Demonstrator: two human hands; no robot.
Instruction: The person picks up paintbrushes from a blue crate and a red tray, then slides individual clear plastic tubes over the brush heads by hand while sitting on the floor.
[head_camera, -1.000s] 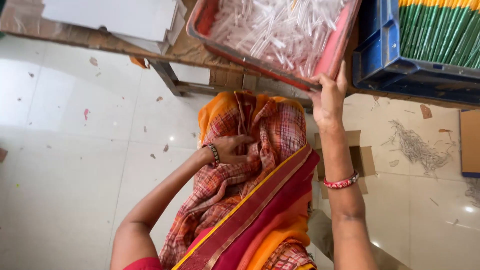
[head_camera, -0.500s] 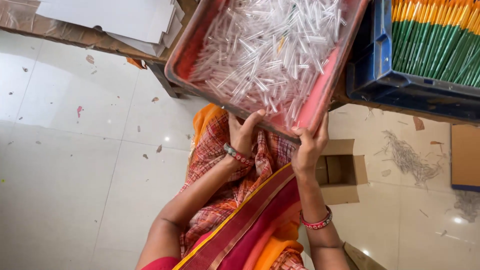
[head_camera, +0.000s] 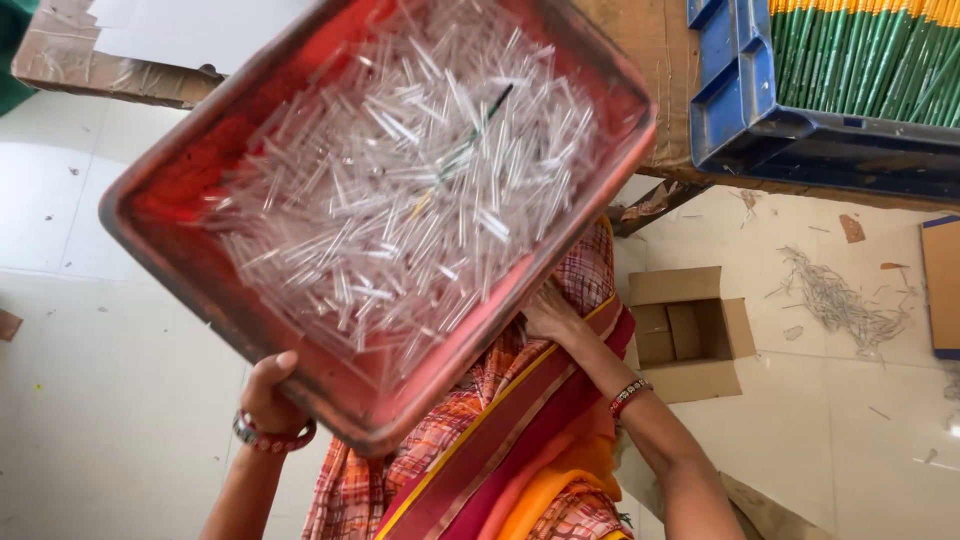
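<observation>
Both hands grip the red rectangular plastic tray (head_camera: 200, 215) full of clear plastic tubes (head_camera: 400, 200), the left hand (head_camera: 268, 392) at its near corner, the right hand (head_camera: 548, 315) under its edge, above the lap.

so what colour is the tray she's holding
Red tray, worn and darkened at the rim, seen in the head view.
</observation>
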